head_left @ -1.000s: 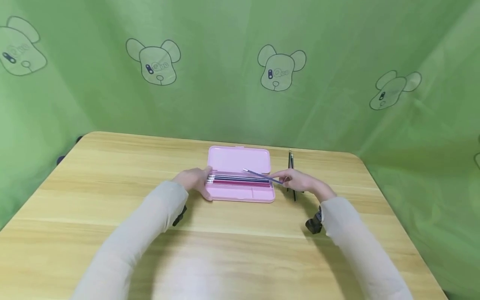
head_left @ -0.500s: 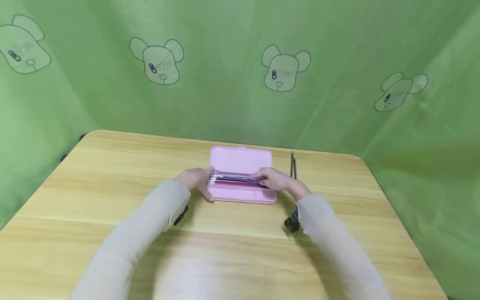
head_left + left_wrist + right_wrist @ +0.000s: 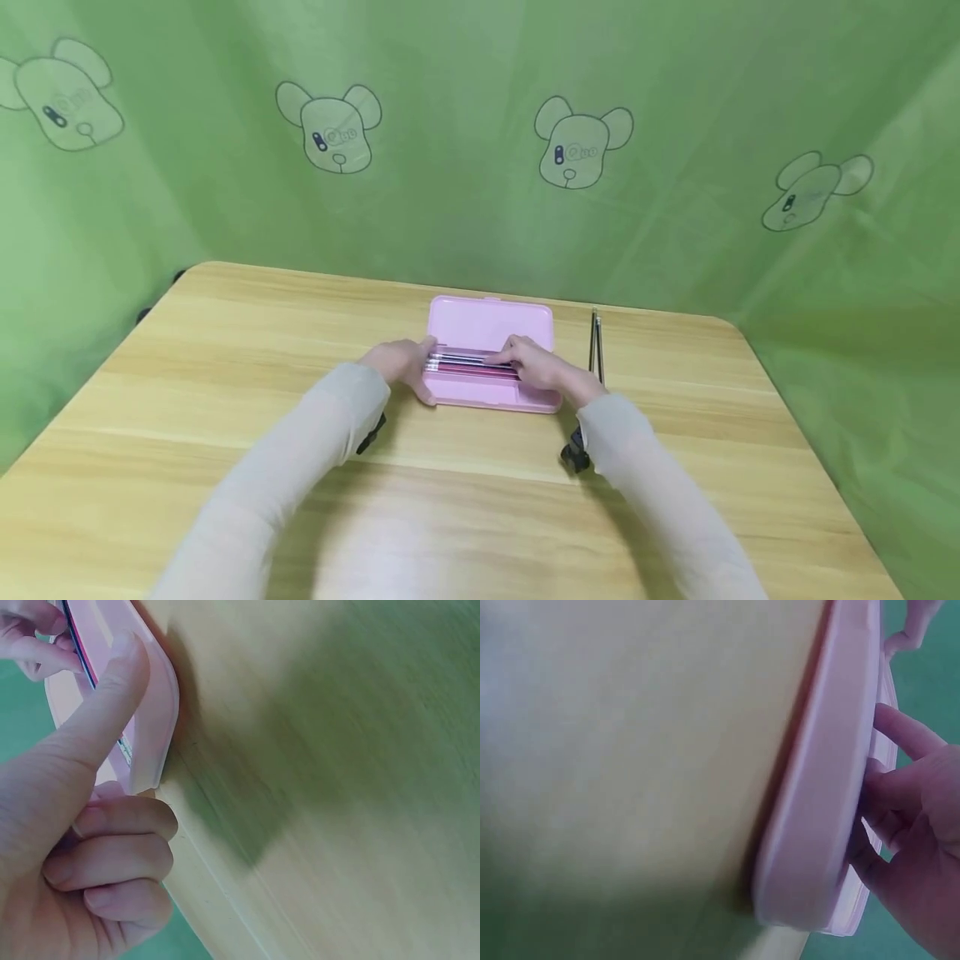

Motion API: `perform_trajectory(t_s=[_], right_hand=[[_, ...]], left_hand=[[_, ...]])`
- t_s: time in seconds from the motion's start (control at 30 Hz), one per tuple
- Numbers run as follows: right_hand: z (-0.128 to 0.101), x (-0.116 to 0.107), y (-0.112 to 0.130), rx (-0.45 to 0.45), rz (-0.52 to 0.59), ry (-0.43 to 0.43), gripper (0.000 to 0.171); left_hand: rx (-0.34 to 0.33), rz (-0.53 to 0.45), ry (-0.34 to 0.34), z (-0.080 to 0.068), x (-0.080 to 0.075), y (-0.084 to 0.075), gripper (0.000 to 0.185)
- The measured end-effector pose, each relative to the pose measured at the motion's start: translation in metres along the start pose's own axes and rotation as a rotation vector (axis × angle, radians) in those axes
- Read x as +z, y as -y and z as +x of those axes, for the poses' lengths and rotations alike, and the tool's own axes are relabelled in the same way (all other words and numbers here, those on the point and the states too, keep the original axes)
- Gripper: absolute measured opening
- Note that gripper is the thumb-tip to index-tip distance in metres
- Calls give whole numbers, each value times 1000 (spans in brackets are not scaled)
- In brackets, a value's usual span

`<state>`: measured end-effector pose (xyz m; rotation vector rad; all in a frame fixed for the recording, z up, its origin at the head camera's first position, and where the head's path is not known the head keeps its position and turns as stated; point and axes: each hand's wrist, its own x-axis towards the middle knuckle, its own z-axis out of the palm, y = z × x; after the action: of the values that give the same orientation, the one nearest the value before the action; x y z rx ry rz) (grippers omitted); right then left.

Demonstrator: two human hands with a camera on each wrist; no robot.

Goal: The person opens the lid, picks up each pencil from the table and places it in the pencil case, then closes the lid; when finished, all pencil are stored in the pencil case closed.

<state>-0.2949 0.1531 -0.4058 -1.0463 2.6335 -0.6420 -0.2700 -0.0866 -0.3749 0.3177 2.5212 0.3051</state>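
Head view: pink pencil case lying open mid-frame on desk; left hand gripping its left end; right hand pressing pencils lying left-right inside.

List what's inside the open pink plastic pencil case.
In the pink plastic pencil case: a row of dark and red pencils. The right hand covers their right ends; the exact count is unclear.

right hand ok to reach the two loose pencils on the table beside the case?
Probably yes. The loose pencils lie bare on the table just right of the pink case, with nothing between them and the right hand, which rests on the pencils in the case.
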Motion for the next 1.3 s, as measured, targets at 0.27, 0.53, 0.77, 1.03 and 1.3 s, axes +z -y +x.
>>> perform_trajectory(t_s=[0.27, 0.53, 0.77, 1.03, 1.3], right_hand=[[-15, -5, -11, 86, 114, -101, 36], [-47, -21, -39, 176, 199, -214, 38], [-74, -35, -64, 300, 244, -210, 47], [-94, -44, -74, 540, 269, -164, 60], [-98, -39, -80, 611, 234, -94, 60]], left_hand=[[5, -8, 6, 7, 1, 2, 112], [-15, -3, 23, 9, 1, 1, 121], [-8, -3, 13, 2, 0, -1, 112], [11, -15, 4, 0, 0, -1, 112], [9, -39, 12, 6, 2, 1, 118]])
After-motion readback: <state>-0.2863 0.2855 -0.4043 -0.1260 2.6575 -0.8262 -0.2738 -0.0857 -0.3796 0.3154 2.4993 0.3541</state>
